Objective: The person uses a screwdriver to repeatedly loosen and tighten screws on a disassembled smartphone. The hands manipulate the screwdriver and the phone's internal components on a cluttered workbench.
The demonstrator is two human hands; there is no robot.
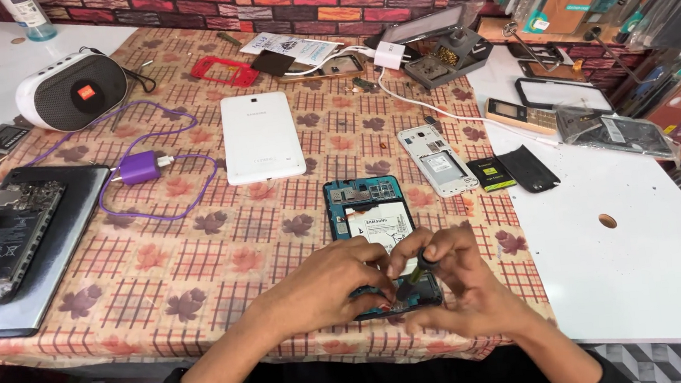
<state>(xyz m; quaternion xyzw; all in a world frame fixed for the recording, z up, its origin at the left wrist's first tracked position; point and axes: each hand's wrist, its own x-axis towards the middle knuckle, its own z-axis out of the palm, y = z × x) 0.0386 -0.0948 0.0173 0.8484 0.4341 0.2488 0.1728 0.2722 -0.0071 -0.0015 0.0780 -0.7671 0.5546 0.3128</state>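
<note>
1. Head view, looking down: both hands meet over the lower end of an opened phone [379, 228] that lies back-off on the patterned tablecloth [198, 272], near the table's front edge
2. Left hand [341, 287] rests on the phone's bottom left part, fingers curled down and pressing on the frame, apparently to steady it
3. Right hand [457, 280] pinches a small dark screwdriver [422, 265] between thumb and fingertips, its tip down toward the phone's lower board; the exact contact spot is hidden by the fingers
4. The phone's white battery and teal inner frame are exposed above the hands
5. Just beyond it lie a white tablet [261, 137] face down, a smaller white phone [436, 160] with its back removed, a loose black battery [492, 173] and a black back cover [527, 169]
6. A purple charger [138, 168] with looped cable sits to the left, well apart, and a white speaker [71, 90] further back
7. Risks, as I judge them: the tool could slip off a tiny screw head and gouge the board or battery; a freed screw could vanish into the busy leaf pattern or roll off the nearby edge; uneven pressure from the left hand could let the phone skid
</note>
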